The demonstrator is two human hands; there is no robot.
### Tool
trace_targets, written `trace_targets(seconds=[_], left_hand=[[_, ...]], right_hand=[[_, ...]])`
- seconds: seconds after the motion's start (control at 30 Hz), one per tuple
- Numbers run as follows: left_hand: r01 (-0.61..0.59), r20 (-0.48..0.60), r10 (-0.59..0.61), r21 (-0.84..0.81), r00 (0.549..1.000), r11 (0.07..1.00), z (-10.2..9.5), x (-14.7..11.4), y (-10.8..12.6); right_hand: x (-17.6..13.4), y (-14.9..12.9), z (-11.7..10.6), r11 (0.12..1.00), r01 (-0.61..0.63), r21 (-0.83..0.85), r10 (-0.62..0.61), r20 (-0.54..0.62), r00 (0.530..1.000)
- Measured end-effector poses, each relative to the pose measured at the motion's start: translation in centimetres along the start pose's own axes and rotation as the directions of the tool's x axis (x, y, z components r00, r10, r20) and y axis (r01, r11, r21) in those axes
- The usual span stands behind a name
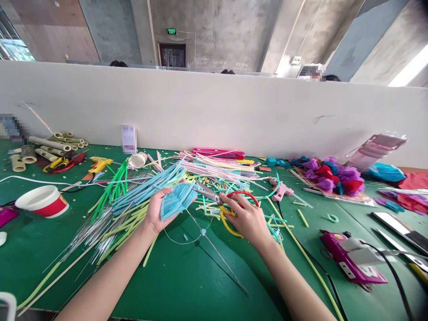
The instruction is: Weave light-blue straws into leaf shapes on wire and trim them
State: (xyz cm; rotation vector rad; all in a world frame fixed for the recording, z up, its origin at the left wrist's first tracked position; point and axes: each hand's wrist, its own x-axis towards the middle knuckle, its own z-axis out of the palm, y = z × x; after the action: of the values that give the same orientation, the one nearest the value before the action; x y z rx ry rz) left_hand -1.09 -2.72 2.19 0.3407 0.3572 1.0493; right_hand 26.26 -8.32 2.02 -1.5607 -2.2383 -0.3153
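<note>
My left hand [155, 213] is closed around the lower edge of a pale blue, ribbed, fan-shaped piece [177, 203] made of narrow strips side by side. In my right hand [247, 218] are scissors [209, 193] with one red and one yellow handle loop. Their metal blades point left, at the right edge of the blue piece; whether they touch it I cannot tell. Below hangs or lies a thin wire stem [227, 263] with a small light blue knot [203, 232] and a curved thin wire. A small blue scrap [185, 237] lies beside it.
Behind my hands spread blue strips [143, 187], green strips, pink strips [214, 167] and silver wires [87, 234]. A paper cup [43, 203], yellow glue gun [99, 166] and bamboo pieces [55, 149] stand left. Right are a pink glue gun [281, 191], power strip [351, 258] and cords.
</note>
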Motion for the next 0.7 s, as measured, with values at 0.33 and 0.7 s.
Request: trace_targets(seconds=[0.33,0.7], left_hand=[[-0.016,-0.012,0.016,-0.005,1.0,1.0,-0.8,0.4,0.2],[-0.02,-0.076,0.02,-0.003,0.997,1.0,-0.6,0.6,0.0]], right_hand=[[0.8,0.8,0.7,0.935,0.198,-0.294,-0.222,-0.05,0.974],[3.7,1.8,1.0,0.828,0.391,-0.402,-0.42,0.017,0.907]])
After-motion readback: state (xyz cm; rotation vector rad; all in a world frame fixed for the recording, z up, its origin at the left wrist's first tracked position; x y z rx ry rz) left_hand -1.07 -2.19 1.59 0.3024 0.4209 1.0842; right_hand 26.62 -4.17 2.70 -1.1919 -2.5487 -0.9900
